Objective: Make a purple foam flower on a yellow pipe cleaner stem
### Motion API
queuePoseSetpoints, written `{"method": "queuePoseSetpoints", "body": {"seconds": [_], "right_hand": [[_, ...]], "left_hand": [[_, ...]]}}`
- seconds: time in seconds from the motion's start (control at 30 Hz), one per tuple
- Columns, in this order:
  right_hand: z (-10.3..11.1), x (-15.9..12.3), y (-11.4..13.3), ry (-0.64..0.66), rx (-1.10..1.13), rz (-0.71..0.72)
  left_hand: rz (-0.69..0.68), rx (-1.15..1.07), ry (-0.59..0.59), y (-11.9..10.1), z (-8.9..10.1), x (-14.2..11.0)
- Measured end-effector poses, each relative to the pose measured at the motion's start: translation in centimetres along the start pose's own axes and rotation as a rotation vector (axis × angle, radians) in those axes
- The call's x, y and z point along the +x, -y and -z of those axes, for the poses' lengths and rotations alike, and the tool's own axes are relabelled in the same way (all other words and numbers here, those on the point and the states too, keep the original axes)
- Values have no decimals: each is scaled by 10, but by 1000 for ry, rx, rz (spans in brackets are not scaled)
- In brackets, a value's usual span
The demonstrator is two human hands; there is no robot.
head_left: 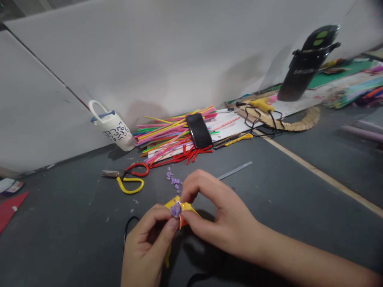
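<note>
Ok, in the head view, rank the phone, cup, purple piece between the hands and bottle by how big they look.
Largest to smallest:
1. Bottle
2. Cup
3. Phone
4. Purple piece, smallest although it looks nearest the camera

Blurred "DAW…" on the black bottle, unclear lettering on the white cup

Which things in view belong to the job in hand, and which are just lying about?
Likely in the job:
- purple piece, pinched in the left hand, right hand close against it
- yellow thing at the fingers, partly hidden
- loose purple bits, matching colour

Apparently lying about:
- phone
- white cup
- black bottle
- scissors, though possibly used
</note>
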State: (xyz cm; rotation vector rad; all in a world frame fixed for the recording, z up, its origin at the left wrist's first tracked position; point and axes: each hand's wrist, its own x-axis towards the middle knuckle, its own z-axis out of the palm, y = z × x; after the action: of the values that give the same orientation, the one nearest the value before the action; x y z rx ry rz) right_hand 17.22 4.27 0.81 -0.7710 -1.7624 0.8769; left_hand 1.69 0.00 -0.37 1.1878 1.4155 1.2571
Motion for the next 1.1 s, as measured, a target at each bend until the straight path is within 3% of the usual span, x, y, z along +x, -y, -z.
{"method": "queuePoseSetpoints", "body": {"seconds": [0.13,0.47,0.83,0.97,1.1], "right_hand": [[0,-2,-1,0,-122,164],[3,-5,-2,54,-428,296],[2,-6,-4,46,-422,301],[0,-7,-3,56,-406,298],[3,-3,-2,-3,-193,188]], "left_hand": [[-26,23,-37,-1,-1,-1],[-107,180,-66,-5,-6,-6],[-191,265,46,-1,3,-2],[-137,184,19,-2,0,-3],[159,-89,-3,-2,-1,-1]]}}
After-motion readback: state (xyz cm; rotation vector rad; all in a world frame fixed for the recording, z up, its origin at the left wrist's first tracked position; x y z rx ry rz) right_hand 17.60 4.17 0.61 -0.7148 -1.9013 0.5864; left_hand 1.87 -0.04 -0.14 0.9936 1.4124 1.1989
